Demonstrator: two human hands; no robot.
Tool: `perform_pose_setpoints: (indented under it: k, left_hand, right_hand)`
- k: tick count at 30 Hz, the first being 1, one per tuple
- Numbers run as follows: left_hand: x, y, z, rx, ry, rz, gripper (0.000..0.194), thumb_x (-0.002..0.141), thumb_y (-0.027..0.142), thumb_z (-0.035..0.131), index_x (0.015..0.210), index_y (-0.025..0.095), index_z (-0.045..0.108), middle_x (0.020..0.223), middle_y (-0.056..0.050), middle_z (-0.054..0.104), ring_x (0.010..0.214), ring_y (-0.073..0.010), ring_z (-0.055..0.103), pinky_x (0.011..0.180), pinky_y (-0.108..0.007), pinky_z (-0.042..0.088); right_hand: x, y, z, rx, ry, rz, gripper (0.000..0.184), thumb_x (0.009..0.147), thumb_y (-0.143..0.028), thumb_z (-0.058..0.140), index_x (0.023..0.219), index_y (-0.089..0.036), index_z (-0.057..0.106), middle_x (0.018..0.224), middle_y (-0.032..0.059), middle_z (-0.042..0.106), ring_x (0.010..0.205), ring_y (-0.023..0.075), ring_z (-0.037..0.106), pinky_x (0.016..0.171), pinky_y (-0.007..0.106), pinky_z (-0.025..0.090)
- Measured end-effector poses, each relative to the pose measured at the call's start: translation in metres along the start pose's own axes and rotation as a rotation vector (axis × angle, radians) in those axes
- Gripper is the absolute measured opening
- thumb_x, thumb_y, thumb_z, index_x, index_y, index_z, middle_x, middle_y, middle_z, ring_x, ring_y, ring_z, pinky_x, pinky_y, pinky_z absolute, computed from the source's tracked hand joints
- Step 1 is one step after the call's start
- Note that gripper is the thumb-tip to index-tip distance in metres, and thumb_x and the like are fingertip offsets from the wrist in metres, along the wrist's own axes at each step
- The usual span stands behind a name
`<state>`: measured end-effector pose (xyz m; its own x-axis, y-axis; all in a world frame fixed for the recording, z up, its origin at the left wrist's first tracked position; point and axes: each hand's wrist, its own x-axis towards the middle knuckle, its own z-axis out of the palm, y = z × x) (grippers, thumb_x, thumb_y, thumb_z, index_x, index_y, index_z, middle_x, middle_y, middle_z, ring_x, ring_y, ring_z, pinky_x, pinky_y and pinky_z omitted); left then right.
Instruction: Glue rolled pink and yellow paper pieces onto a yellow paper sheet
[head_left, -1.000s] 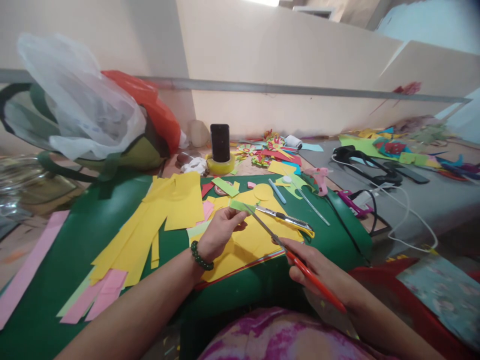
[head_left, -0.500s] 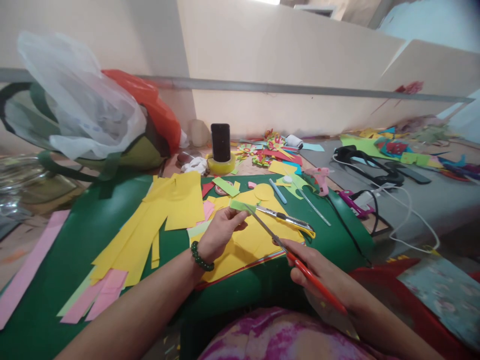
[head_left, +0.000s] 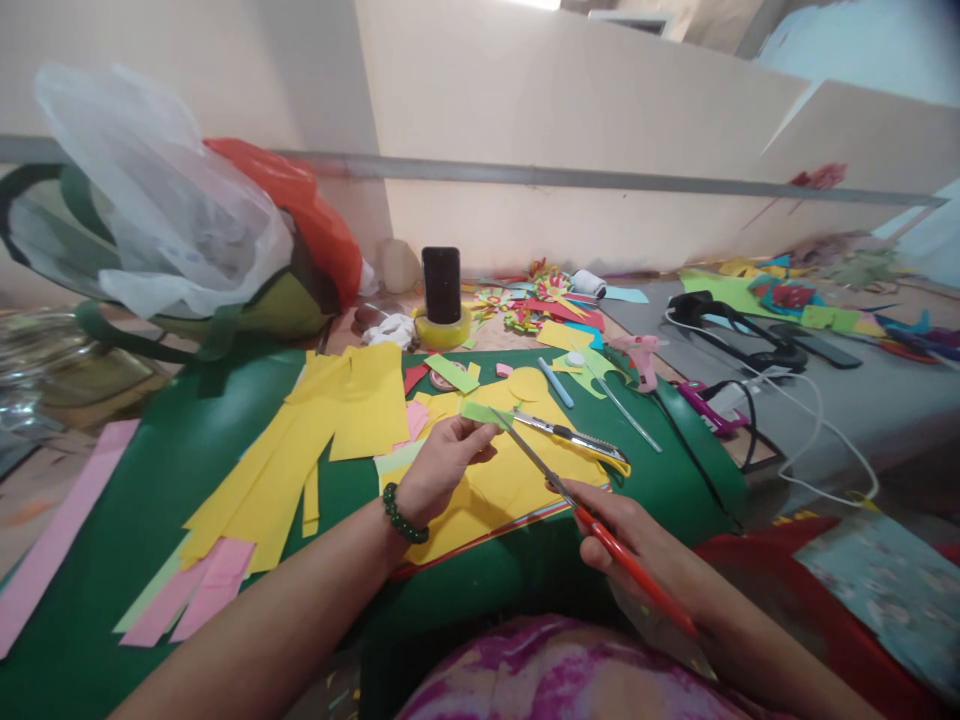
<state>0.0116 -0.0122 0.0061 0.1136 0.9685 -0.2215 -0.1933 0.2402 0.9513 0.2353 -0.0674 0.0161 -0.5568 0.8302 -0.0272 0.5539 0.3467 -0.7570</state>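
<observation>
My left hand point(head_left: 448, 458), with a dark green bead bracelet at the wrist, pinches a small light green paper strip point(head_left: 480, 411) between thumb and fingers. Red-handled scissors point(head_left: 611, 540) are gripped in my right hand point(head_left: 626, 525); their blades reach up and left to the strip's right end. Whether the blades are parted is too fine to see. Below both hands lie yellow paper sheets point(head_left: 480, 510) in a stack. A utility knife point(head_left: 574, 438) with a yellow and black body rests on the stack, just right of the strip.
A green mat point(head_left: 450, 600) covers the table. Yellow strips point(head_left: 300, 450) and pink strips point(head_left: 217, 580) lie left. Behind stand a phone point(head_left: 441, 285) on a yellow tape roll point(head_left: 442, 328) and paper flowers point(head_left: 551, 290). A pink glue gun point(head_left: 639, 358) with a cord sits right.
Almost nothing differs. The scissors and the green strip have shifted very slightly in my hands; everything else on the table stays where it was.
</observation>
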Motion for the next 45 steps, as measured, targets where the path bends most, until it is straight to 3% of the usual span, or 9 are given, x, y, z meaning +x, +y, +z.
perform_pose_setpoints:
  k: [14,21,29,33,37,41,43,45]
  left_hand:
    - [0.003,-0.001,-0.002,-0.021,-0.016,-0.014,0.041,0.052,0.050,0.083,0.067,0.016,0.066,0.066,0.001,0.061,0.063,-0.0106,0.052,0.073,-0.029,0.047]
    - [0.002,0.003,-0.001,-0.038,-0.033,-0.013,0.042,0.049,0.050,0.084,0.063,0.016,0.064,0.063,0.002,0.060,0.061,-0.0095,0.050,0.071,-0.028,0.046]
    - [0.000,0.004,0.000,-0.027,-0.043,-0.001,0.041,0.050,0.049,0.084,0.062,0.016,0.063,0.061,0.002,0.059,0.062,-0.0098,0.051,0.071,-0.027,0.046]
    - [-0.001,0.005,0.000,-0.021,-0.058,-0.001,0.039,0.051,0.047,0.083,0.065,0.016,0.063,0.062,0.002,0.059,0.063,-0.0107,0.053,0.073,-0.028,0.047]
    - [-0.001,0.010,-0.005,0.029,-0.084,0.014,0.032,0.056,0.043,0.080,0.067,0.017,0.064,0.064,0.001,0.061,0.066,-0.0125,0.056,0.073,-0.028,0.047]
    - [0.002,0.015,-0.010,0.018,-0.150,0.021,0.020,0.058,0.033,0.072,0.062,0.016,0.062,0.064,0.000,0.059,0.066,-0.0142,0.058,0.072,-0.030,0.049]
    - [0.003,0.017,-0.013,-0.023,-0.174,0.021,0.015,0.056,0.029,0.066,0.062,0.016,0.064,0.067,-0.001,0.060,0.066,-0.0144,0.058,0.069,-0.030,0.049]
    - [0.005,0.017,-0.015,-0.025,-0.204,0.030,0.014,0.055,0.028,0.063,0.060,0.015,0.065,0.068,-0.002,0.062,0.062,-0.0134,0.057,0.065,-0.029,0.048]
  right_hand:
    - [0.000,0.015,0.012,0.071,0.087,0.053,0.068,0.081,-0.074,0.047,0.110,-0.014,0.063,0.070,-0.0015,0.051,0.062,0.0129,0.043,0.059,0.024,0.038]
    - [0.000,0.006,0.010,-0.009,0.071,0.028,0.072,0.083,-0.076,0.039,0.109,-0.013,0.061,0.073,0.0010,0.055,0.064,0.0140,0.047,0.059,0.024,0.040]
    - [-0.001,0.014,0.019,0.037,0.080,0.076,0.055,0.087,-0.065,0.047,0.107,-0.016,0.062,0.063,-0.0030,0.051,0.057,0.0119,0.043,0.055,0.023,0.038]
    - [-0.001,0.023,0.023,-0.005,0.159,0.046,0.050,0.089,-0.058,0.046,0.113,-0.016,0.060,0.067,-0.0011,0.054,0.060,0.0128,0.047,0.057,0.022,0.041]
    - [-0.003,0.027,0.004,-0.112,0.224,0.063,0.050,0.092,-0.049,0.042,0.127,-0.015,0.051,0.075,0.0023,0.063,0.060,0.0147,0.055,0.058,0.024,0.045]
    - [0.000,0.037,-0.038,-0.508,0.414,0.350,0.049,0.086,-0.050,0.049,0.124,-0.020,0.058,0.097,0.0101,0.071,0.080,0.0249,0.066,0.065,0.030,0.049]
    - [0.005,0.049,-0.059,-0.713,0.394,0.502,0.048,0.085,-0.049,0.051,0.123,-0.021,0.060,0.102,0.0122,0.072,0.086,0.0300,0.068,0.066,0.034,0.048]
    - [0.011,0.066,-0.075,-0.818,0.309,0.569,0.049,0.084,-0.046,0.052,0.125,-0.020,0.060,0.108,0.0133,0.072,0.094,0.0327,0.068,0.067,0.035,0.049]
